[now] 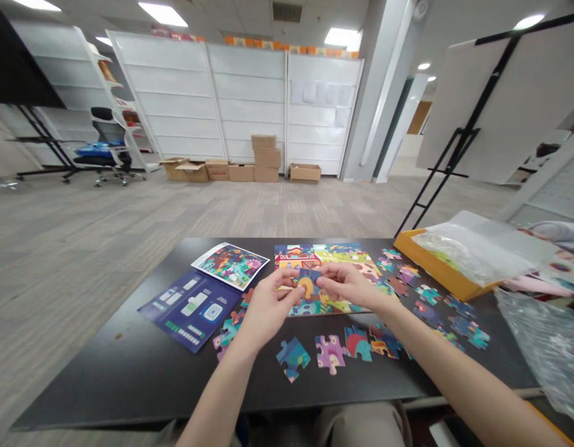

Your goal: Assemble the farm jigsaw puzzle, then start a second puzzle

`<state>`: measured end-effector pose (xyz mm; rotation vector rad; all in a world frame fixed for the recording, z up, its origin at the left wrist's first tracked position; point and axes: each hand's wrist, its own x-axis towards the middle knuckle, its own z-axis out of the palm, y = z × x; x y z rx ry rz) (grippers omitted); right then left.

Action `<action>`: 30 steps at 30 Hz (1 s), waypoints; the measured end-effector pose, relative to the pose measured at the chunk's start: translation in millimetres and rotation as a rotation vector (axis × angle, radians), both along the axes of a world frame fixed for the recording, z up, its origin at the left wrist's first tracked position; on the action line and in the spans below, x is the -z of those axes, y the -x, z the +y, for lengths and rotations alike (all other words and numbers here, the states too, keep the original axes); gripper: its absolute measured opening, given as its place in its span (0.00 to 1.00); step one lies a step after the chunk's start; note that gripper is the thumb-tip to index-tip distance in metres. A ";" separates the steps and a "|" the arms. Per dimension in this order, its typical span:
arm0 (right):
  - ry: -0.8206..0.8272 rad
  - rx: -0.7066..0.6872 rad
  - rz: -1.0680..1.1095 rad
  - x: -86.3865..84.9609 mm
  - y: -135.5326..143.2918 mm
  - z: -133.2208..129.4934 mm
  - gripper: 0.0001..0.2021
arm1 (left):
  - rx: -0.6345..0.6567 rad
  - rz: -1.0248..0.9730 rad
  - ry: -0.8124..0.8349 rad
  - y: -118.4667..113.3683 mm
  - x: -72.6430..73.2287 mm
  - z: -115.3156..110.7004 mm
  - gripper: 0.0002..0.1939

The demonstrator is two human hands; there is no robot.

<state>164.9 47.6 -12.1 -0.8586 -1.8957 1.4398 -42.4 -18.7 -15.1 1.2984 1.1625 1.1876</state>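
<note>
Between my two hands is a blue puzzle piece (308,284) with an orange-yellow round shape on it. My left hand (273,299) pinches its left side with thumb and fingers. On its right edge, the thumb and fingertips of my right hand (347,284) are closed. Beneath and behind them lies a colourful farm picture (342,253) with a red barn, partly covered by my hands. Loose pieces lie nearer me: a blue-green puzzle piece (293,357), a purple puzzle piece (330,352) and a red and teal puzzle piece (358,343).
A printed picture sheet (231,265) and a dark blue leaflet (193,308) lie left on the black table (128,372). Several loose pieces (427,313) spread to the right. Beyond them are a yellow box (447,264) with plastic and a clear plastic bag (542,341).
</note>
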 end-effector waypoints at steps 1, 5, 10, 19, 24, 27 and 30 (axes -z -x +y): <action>0.024 0.014 0.014 2.1 -0.6 0.6 0.19 | 0.004 -0.005 0.005 -2.0 1.4 2.1 0.21; 0.074 0.068 0.044 8.2 -3.4 3.9 0.21 | 0.008 -0.002 0.015 -5.4 6.1 11.4 0.17; 0.053 0.102 0.014 6.6 -5.0 3.6 0.21 | -0.064 0.193 -0.083 -5.1 8.6 15.2 0.13; 0.053 0.058 -0.014 9.4 -7.5 5.8 0.21 | -0.118 0.548 -0.263 -4.5 6.1 9.0 0.11; 0.043 0.071 -0.031 5.4 -11.0 4.3 0.20 | -0.127 0.583 -0.276 -6.2 2.6 5.6 0.11; -0.028 0.115 -0.036 3.0 -14.8 5.7 0.21 | -0.132 0.612 -0.263 -9.7 3.5 7.7 0.11; -0.084 0.130 -0.044 4.0 -17.9 9.0 0.20 | -0.132 0.632 -0.245 -13.6 3.1 11.4 0.11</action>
